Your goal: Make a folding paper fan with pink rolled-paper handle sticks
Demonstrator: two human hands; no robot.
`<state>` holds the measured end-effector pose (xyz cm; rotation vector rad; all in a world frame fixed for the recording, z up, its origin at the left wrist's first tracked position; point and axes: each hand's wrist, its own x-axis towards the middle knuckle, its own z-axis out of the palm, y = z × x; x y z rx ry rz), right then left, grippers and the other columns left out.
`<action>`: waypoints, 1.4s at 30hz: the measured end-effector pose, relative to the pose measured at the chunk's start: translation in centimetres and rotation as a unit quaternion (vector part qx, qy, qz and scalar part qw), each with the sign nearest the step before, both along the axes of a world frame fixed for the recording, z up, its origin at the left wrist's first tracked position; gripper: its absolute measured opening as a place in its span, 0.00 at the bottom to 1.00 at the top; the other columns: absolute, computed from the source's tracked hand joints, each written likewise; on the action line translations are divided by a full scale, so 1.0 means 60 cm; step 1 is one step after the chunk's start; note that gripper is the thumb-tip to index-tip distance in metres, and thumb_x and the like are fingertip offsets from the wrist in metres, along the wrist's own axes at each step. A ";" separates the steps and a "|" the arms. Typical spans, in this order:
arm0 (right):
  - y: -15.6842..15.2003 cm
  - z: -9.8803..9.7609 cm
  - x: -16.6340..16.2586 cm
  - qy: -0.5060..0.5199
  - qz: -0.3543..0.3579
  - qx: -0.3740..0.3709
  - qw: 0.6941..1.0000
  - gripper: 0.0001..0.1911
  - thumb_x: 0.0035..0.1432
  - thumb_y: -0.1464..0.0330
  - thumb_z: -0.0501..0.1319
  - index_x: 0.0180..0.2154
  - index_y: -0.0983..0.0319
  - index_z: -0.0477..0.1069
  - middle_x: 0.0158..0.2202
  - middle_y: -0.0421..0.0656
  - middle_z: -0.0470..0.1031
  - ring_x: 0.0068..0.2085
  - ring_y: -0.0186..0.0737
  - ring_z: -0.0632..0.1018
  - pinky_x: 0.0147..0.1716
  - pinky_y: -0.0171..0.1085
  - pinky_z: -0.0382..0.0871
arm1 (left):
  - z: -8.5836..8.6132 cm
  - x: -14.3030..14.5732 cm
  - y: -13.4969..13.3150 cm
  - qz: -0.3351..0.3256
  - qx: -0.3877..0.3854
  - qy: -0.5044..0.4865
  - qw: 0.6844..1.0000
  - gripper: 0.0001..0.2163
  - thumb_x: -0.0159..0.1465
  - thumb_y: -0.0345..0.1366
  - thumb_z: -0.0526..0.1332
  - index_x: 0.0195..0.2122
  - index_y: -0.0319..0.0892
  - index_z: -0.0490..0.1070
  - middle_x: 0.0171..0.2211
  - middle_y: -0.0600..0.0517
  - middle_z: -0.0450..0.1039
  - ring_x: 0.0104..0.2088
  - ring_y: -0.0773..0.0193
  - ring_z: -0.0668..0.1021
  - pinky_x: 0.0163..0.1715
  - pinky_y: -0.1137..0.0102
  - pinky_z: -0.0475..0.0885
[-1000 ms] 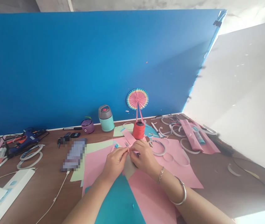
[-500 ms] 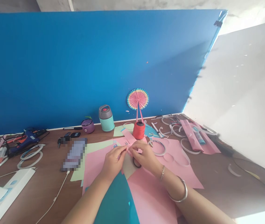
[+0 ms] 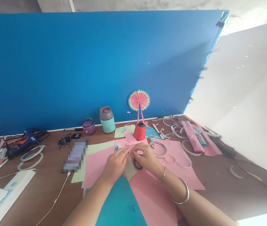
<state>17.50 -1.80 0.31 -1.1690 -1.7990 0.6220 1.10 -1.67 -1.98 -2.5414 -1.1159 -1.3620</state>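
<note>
My left hand (image 3: 116,164) and my right hand (image 3: 145,157) meet over the paper, fingertips pinched together. Between them is a small piece of pink paper (image 3: 129,151), mostly hidden by the fingers. A dark scissor-like loop (image 3: 137,164) shows just under my right hand. Right behind the hands stands a red spool of thread (image 3: 139,131), with a folded pink strip (image 3: 129,137) beside it. A small blue curl (image 3: 116,147) lies to the left of my fingers. Pink sheets (image 3: 152,194) and a teal sheet (image 3: 117,204) spread out below my wrists.
A round pleated paper fan (image 3: 139,99) stands against the blue board (image 3: 77,69). Left are a turquoise flask (image 3: 107,121), a purple cup (image 3: 88,127), a phone (image 3: 75,156), a glue gun (image 3: 28,139) and a power strip (image 3: 11,191). Tape rings (image 3: 159,149) lie on the right.
My fingertips have shifted very slightly, still pinched together. The teal area below my wrists reaches farther right and looks brighter. The blue curl beside my left hand shows more fully.
</note>
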 end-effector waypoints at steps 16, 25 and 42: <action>-0.003 -0.002 -0.001 0.002 -0.018 -0.044 0.999 0.07 0.50 0.73 0.56 0.24 0.61 0.71 0.29 0.42 0.76 0.34 0.40 0.73 0.36 0.39 0.64 | -0.002 0.002 -0.003 -0.019 -0.035 -0.006 0.999 0.12 0.65 0.28 0.53 0.44 0.41 0.73 0.39 0.46 0.78 0.41 0.61 0.80 0.40 0.67 0.76; 0.032 -0.008 0.033 0.001 -0.148 0.034 0.988 0.06 0.45 0.70 0.54 0.20 0.60 0.68 0.28 0.42 0.72 0.35 0.43 0.70 0.41 0.42 0.62 | 0.000 -0.020 0.017 0.034 -0.275 -0.280 0.919 0.09 0.58 0.36 0.61 0.39 0.43 0.76 0.37 0.48 0.80 0.38 0.59 0.81 0.40 0.66 0.75; 0.028 0.015 0.059 0.122 -0.015 -0.037 0.992 0.19 0.59 0.58 0.54 0.48 0.58 0.70 0.53 0.47 0.70 0.53 0.45 0.70 0.52 0.44 0.64 | 0.009 -0.027 0.017 -0.022 -0.224 -0.254 0.941 0.08 0.58 0.34 0.61 0.37 0.45 0.77 0.37 0.49 0.79 0.36 0.61 0.80 0.38 0.67 0.76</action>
